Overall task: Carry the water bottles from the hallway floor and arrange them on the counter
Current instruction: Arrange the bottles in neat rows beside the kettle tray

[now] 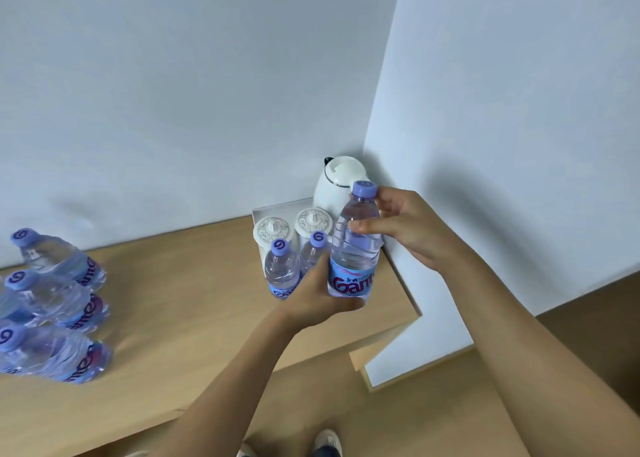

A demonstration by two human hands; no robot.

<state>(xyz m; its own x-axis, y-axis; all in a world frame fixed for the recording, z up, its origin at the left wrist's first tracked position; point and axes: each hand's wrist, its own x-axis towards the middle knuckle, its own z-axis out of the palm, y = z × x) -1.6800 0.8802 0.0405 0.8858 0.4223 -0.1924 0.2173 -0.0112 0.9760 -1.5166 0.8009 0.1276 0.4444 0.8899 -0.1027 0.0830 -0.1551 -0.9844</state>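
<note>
A clear water bottle (353,248) with a purple cap and blue label is upright above the right end of the wooden counter (194,304). My left hand (318,299) grips its lower part around the label. My right hand (405,229) holds its neck and shoulder, fingers by the cap. Two more upright bottles (281,269) (313,250) stand just left of it on the counter, partly hidden by my left hand. Three bottles (62,262) (52,300) (52,352) stand grouped at the counter's left end.
A white kettle (337,183) stands in the corner on a white tray (273,209), with two lidded white cups (273,233) (313,221) in front of it. White walls close off the back and right. My shoes (327,442) show on the wooden floor below.
</note>
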